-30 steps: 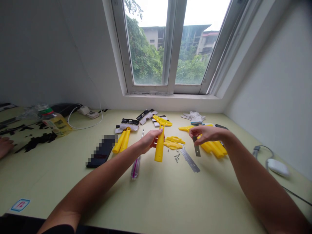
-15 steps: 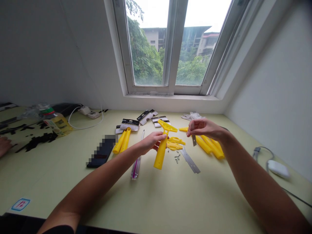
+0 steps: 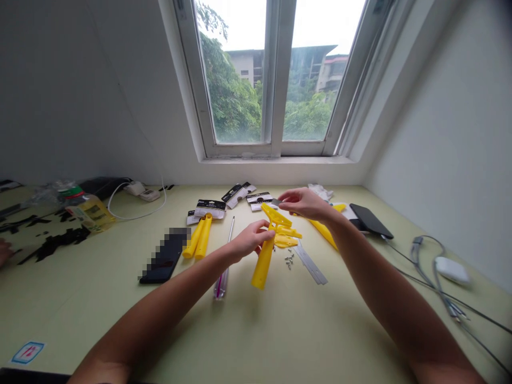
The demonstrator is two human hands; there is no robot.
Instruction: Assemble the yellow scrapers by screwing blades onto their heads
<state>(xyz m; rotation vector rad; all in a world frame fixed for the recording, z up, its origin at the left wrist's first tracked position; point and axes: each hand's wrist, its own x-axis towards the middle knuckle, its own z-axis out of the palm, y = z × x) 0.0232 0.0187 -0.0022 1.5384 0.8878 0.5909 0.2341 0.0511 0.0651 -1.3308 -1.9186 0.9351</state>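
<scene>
My left hand [image 3: 253, 238] is closed around the neck of a yellow plastic scraper handle [image 3: 263, 261], its wide head tilted up and away from me. Just above that head, my right hand [image 3: 300, 201] pinches a small flat metal blade [image 3: 276, 202], mostly hidden by the fingers. Beneath and beside the handle lie yellow plastic head plates [image 3: 286, 241], several small screws [image 3: 289, 260] and a stack of long metal blades [image 3: 311, 262]. A screwdriver [image 3: 220, 286] with a clear and purple grip rests left of the handle, partly behind my left hand.
Two yellow handles [image 3: 204, 237] and a black phone [image 3: 162, 261] lie left. Packaging cards [image 3: 210, 208] are at the back. More yellow handles [image 3: 326, 232] sit partly behind my right arm, near another phone [image 3: 371, 220] and cables [image 3: 430, 277]. A bottle [image 3: 90, 208] and another person's hand [image 3: 5, 250] are far left.
My right hand has moved left with the blade, from right of the scraper handle to just above its head. The handle has tipped slightly in my left hand. The camera view has shifted a little.
</scene>
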